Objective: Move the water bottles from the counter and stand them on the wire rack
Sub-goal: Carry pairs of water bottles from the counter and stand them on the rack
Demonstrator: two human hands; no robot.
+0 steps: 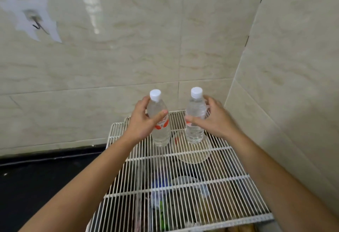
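At the back of the rack (pixel 229 178), left hand (pixel 145 121) grips left bottle (pixel 161 132), right hand (pixel 216 119) grips right bottle (pixel 195 108); seat both bases flat across the wires before letting go.

back wall (pixel 128 57): glossy beige marble-pattern tiles | side wall (pixel 293 66): same tile, meets back wall at right corner | hook (pixel 37 26): metal, on adhesive patch, upper left | light: glare streak (pixel 93 11) on back wall

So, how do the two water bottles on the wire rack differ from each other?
The left bottle shows a red label toward the camera; the right bottle shows almost none. The left bottle leans slightly leftward; the right bottle looks upright. Both are clear, white-capped, on the wire rack, each in a grip: left hand, right hand.
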